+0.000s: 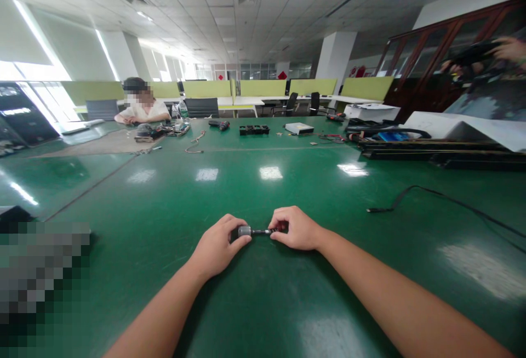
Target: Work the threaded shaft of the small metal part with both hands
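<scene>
My left hand (224, 243) grips a short silver-grey cylinder (245, 231) between thumb and fingers. From the cylinder a thin dark metal rod (259, 232) runs to the right, in line with it. My right hand (296, 229) pinches the rod's far end, where a dark ridged or coiled part shows between thumb and curled fingers. The cylinder and rod lie level, just above or on the green table (263, 287); I cannot tell which. The exact kind of the piece is too small to make out, and my fingers hide both its ends.
A black cable (444, 193) trails at the right. Across the back lie a black bracket-like part (254, 129), a white-topped box (299, 128), and dark bars (402, 149). A seated person (143, 106) is at the far left; another person's hand (512, 50) shows at right.
</scene>
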Action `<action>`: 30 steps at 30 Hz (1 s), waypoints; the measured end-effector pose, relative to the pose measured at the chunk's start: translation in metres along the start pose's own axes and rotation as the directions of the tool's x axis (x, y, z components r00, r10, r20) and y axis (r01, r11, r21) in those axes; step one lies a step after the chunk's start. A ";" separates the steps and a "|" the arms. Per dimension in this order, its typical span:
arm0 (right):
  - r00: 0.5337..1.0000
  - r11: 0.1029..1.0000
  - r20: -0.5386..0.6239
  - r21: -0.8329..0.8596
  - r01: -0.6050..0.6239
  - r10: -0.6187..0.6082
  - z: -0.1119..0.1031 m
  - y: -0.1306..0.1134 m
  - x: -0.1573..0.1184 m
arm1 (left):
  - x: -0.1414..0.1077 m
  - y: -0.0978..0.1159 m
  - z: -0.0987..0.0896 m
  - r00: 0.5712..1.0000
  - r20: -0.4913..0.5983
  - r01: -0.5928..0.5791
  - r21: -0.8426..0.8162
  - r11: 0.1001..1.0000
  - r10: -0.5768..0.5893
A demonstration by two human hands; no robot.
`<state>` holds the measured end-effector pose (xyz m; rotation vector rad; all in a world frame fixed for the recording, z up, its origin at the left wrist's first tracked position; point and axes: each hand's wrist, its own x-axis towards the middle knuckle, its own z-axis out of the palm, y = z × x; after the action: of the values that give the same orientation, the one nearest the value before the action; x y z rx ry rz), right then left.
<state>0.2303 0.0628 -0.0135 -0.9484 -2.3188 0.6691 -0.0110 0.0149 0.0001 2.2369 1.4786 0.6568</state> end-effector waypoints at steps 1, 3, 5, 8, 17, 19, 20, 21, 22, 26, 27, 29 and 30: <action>1.000 1.000 -0.008 0.016 0.010 -0.010 0.002 -0.001 0.000 | 0.000 0.000 0.000 1.000 -0.001 0.001 -0.001 1.000 -0.001; 0.999 0.999 -0.028 0.036 0.035 -0.034 0.005 -0.003 0.000 | 0.000 -0.001 0.001 1.000 0.001 -0.003 -0.005 1.000 0.003; 0.998 0.998 -0.029 0.030 0.059 -0.058 0.007 -0.005 0.000 | 0.000 -0.002 0.001 1.000 -0.002 -0.009 -0.005 1.000 0.009; 0.997 0.997 0.002 0.030 0.071 -0.071 0.007 -0.007 0.000 | 0.000 -0.002 0.001 1.000 -0.007 -0.015 -0.002 1.000 0.015; 0.995 0.990 0.040 0.117 0.084 -0.089 0.009 -0.013 -0.001 | 0.000 -0.002 0.000 1.000 -0.004 -0.022 -0.004 1.000 0.022; 0.995 0.990 0.040 0.119 0.081 -0.086 0.010 -0.013 -0.001 | 0.000 -0.002 0.000 1.000 -0.009 -0.025 -0.001 1.000 0.025; 0.996 0.990 0.039 0.121 0.079 -0.085 0.011 -0.013 -0.001 | 0.000 -0.002 0.000 1.000 -0.012 -0.027 0.002 1.000 0.027; 0.996 0.989 0.035 0.123 0.076 -0.080 0.011 -0.013 -0.001 | 0.000 -0.002 0.000 0.999 -0.015 -0.028 0.006 1.000 0.028; 0.997 0.990 0.031 0.125 0.068 -0.072 0.011 -0.012 0.000 | 0.000 -0.002 0.000 0.999 -0.018 -0.028 0.010 1.000 0.028; 0.999 0.998 0.012 0.054 0.037 -0.038 0.012 -0.014 0.002 | 0.000 -0.001 0.000 1.000 -0.012 -0.012 0.026 1.000 0.012; 0.999 0.999 0.010 0.025 0.038 -0.038 0.013 -0.015 0.003 | 0.000 0.000 0.000 1.000 -0.010 -0.006 0.028 1.000 0.007; 0.999 0.999 0.007 -0.014 0.043 -0.043 0.014 -0.015 0.005 | -0.001 0.000 0.001 1.000 -0.012 0.002 0.031 1.000 -0.002; 0.999 0.999 0.005 -0.022 0.043 -0.043 0.014 -0.015 0.005 | -0.001 0.000 0.001 1.000 -0.015 0.007 0.034 0.999 -0.006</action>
<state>0.2110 0.0535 -0.0128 -0.9056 -2.3480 0.6301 -0.0107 0.0138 -0.0011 2.2561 1.5145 0.6528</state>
